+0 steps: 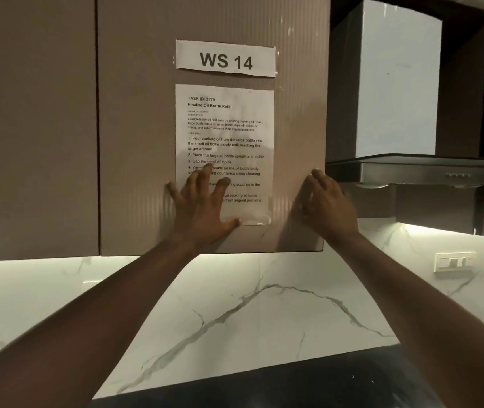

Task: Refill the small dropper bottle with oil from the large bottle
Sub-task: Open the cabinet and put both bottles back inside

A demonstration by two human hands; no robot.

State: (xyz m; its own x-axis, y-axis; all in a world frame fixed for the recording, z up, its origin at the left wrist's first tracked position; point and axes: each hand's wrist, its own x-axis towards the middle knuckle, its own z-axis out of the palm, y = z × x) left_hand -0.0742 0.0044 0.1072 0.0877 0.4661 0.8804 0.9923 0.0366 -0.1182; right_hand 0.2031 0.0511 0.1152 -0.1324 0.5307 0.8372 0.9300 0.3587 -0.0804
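Note:
Neither the small dropper bottle nor the large oil bottle is in view. My left hand [202, 201] lies flat with spread fingers on the brown upper cabinet door [134, 142], covering the lower part of a taped task sheet [229, 128]. My right hand [327, 204] is at the door's right edge, with its fingers curled around that edge. Both arms reach up from the bottom of the view.
A "WS 14" label [225, 58] is taped above the sheet. A range hood [417, 169] hangs at the right. A white marble backsplash [264, 304] with a wall socket [454, 260] runs below the cabinets. A strip of dark countertop [264, 384] shows at the bottom.

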